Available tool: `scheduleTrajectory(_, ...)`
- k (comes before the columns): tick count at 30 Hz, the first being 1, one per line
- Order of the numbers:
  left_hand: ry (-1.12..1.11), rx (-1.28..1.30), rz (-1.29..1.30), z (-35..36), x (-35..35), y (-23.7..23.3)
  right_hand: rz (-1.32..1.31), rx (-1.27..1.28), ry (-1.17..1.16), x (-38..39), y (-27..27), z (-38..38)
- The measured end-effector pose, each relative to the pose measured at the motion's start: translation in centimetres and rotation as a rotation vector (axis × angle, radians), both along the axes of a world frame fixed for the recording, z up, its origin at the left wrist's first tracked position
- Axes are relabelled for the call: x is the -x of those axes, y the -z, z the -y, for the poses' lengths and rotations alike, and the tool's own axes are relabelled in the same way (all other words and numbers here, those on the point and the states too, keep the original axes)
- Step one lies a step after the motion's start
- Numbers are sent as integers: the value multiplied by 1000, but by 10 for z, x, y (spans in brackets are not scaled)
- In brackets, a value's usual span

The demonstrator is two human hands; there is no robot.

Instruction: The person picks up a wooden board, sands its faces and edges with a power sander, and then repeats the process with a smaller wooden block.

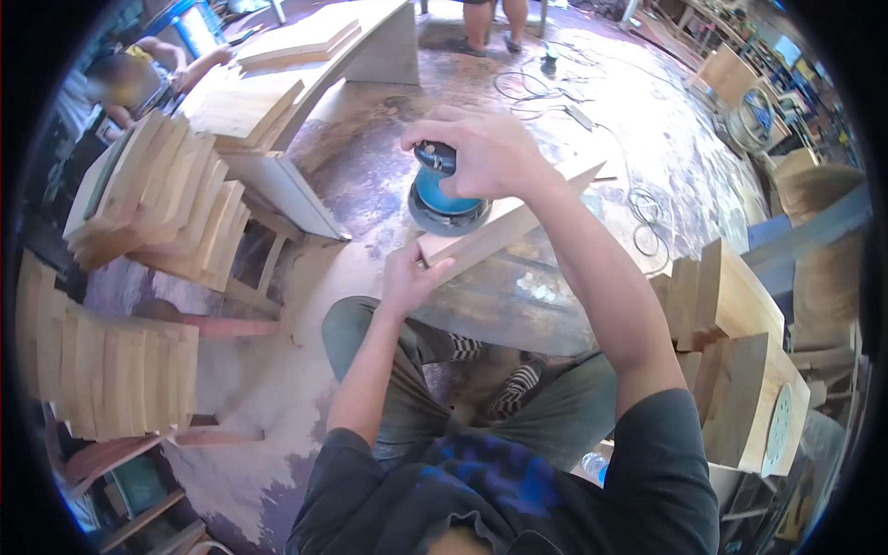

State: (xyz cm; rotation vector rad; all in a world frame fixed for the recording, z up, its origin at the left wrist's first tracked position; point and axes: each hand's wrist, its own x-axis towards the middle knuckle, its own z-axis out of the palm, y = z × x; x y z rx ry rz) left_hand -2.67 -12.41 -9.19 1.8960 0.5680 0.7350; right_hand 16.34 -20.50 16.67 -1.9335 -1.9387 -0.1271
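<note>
My right hand (490, 148) is wrapped over the top of a blue and black orbital sander (442, 196). The sander's round pad rests on the near end of a pale wooden board (504, 231), which reaches away to the right. Closed on that board's near left end is my left hand (412, 277), its thumb on the upper face; the fingers underneath are partly hidden. Beneath the board lies a worn, stained work surface (518, 310) in front of my knees.
Stacked boards (120, 370) stand at the left, with more stacks (157, 199) behind them. Wooden blocks (740, 370) sit at the right, a perforated sanding disc (779, 428) against one. Cables (647, 217) trail across the floor. Another person (139, 79) is at upper left; someone's legs (490, 20) show at the top.
</note>
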Motion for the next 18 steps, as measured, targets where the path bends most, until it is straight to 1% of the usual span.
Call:
scheduleTrajectory(1, 2, -59, -53, 1, 1, -4, -13, 23, -7, 11, 1, -4)
scheduleTrajectory(2, -14, -94, -80, 3, 4, -8, -13, -35, -62, 18, 7, -10)
scheduleTrajectory(3, -25, -99, -85, 7, 4, -16, -17, -40, -73, 27, 9, -15)
scheduleTrajectory(4, -30, -87, 23, 12, 4, -22, -11, -47, -94, 35, 10, -18)
scheduleTrajectory(7, -51, -210, 167, 10, 3, -31, -17, -54, -135, 46, 9, -22)
scheduleTrajectory(9, -37, -158, 95, 12, 5, -33, -30, -21, -124, 45, 5, -17)
scheduleTrajectory(10, -32, -141, 70, 13, 5, -35, -31, -22, -123, 37, 6, -16)
scheduleTrajectory(12, 29, 71, -334, 9, 7, -41, -3, -60, -41, 9, 9, -13)
scheduleTrajectory(13, 29, 69, -335, 8, 6, -36, -4, -61, -40, -7, 6, -8)
scheduleTrajectory(15, 17, 27, -106, 8, 5, -20, -15, 27, 83, -45, 1, 4)
scheduleTrajectory(17, 3, -15, -76, 10, 6, -23, -28, -15, 159, -92, 6, 20)
scheduleTrajectory(18, -8, -57, -38, 11, 5, -25, -8, 12, 230, -116, 4, 27)
